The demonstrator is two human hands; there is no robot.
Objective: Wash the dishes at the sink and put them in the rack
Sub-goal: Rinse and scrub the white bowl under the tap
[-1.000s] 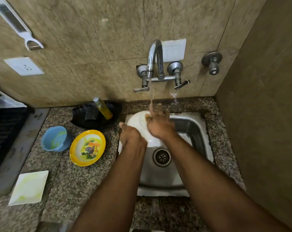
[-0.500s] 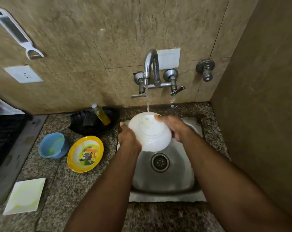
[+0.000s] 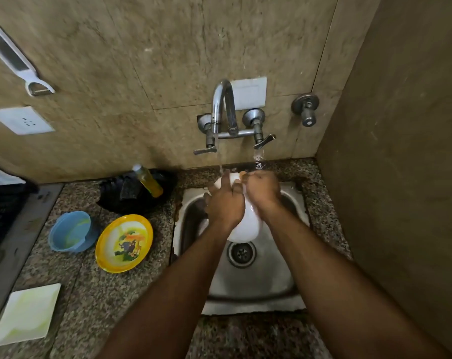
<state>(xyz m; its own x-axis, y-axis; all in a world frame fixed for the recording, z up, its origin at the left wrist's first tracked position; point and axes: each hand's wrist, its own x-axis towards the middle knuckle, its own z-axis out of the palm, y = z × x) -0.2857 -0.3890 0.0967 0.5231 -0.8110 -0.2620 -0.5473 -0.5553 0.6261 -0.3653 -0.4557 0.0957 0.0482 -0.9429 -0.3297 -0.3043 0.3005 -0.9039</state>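
White bowl — under tap, over sink

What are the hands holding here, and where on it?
Both hands hold one white bowl over the sink: left hand on its left side, right hand on its upper right side.

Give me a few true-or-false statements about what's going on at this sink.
1. Both hands, left hand and right hand, hold a white bowl over the sink. True.
2. The tap is shut off. False: water runs from it.
3. The yellow plate lies in the sink. False: it sits on the counter, left of the sink.
4. A blue bowl sits left of the yellow plate. True.
5. The white square plate is spotless. False: it has yellowish smears.
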